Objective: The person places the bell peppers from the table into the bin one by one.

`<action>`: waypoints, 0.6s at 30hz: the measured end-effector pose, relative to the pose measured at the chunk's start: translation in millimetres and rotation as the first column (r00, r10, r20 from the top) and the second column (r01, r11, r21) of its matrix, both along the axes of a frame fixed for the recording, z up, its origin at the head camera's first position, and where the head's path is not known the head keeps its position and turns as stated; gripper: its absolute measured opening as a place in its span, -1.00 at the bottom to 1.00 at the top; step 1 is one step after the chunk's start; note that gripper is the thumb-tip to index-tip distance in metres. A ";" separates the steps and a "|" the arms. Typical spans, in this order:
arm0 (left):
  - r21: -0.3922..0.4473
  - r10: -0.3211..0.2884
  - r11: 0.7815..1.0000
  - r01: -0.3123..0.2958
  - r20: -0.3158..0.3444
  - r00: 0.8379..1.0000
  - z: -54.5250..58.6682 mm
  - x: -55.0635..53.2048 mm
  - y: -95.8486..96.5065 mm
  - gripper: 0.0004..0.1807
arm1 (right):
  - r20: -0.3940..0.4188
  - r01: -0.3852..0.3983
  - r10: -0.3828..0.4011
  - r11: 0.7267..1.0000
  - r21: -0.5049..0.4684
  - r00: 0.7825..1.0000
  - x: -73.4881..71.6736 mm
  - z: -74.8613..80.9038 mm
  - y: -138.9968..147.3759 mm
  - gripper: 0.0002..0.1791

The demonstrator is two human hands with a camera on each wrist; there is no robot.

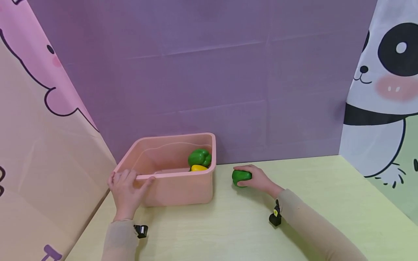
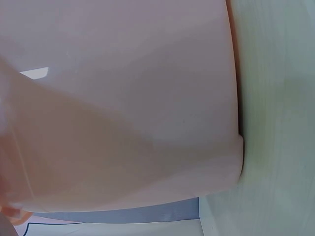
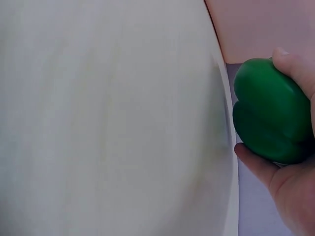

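Note:
A pink plastic bin [image 1: 177, 188] stands at the left of the table. My left hand [image 1: 126, 192] grips its near left rim, fingers over the edge and thumb along the front. Inside the bin's right end lie a green bell pepper [image 1: 199, 158] and a yellow one [image 1: 198, 168], the latter partly hidden by the front wall. To the right of the bin, my right hand [image 1: 259, 180] holds another green bell pepper [image 1: 241, 177] between thumb and fingers, as the right wrist view also shows. Whether this pepper touches the table I cannot tell. The bin's wall [image 2: 123, 108] fills most of the left wrist view.
The pale wooden table [image 1: 209, 232] extends in front of both hands and off to the right. A purple cloth backdrop [image 1: 212, 72] hangs right behind the bin. Printed side panels rise at the left and right, one with a panda [image 1: 388, 83].

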State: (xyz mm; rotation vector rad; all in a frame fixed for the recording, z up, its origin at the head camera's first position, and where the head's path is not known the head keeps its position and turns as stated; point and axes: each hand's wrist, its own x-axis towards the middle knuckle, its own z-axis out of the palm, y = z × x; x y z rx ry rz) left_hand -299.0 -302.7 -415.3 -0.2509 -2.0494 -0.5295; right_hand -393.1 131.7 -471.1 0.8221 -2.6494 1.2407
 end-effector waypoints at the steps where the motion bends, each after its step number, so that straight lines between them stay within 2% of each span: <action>1: -0.002 0.001 1.000 -0.001 -0.003 1.000 0.0 -0.1 0.0 -0.28 | 0.000 0.003 -0.003 1.000 -0.010 1.000 -0.2 0.4 0.4 -0.33; 6: -0.004 -0.003 1.000 0.003 -0.010 1.000 0.0 -0.2 0.6 -0.27 | -0.005 0.009 -0.010 0.999 -0.053 1.000 1.1 4.7 2.6 -0.33; 10: -0.001 -0.015 1.000 0.015 -0.009 1.000 0.2 0.6 1.0 -0.34 | -0.003 0.007 -0.008 0.997 -0.080 1.000 3.6 9.9 3.8 -0.33; 18: -0.004 -0.017 1.000 0.017 0.000 1.000 0.3 0.7 0.4 -0.35 | -0.004 0.006 -0.006 0.996 -0.089 1.000 4.3 18.2 7.5 -0.34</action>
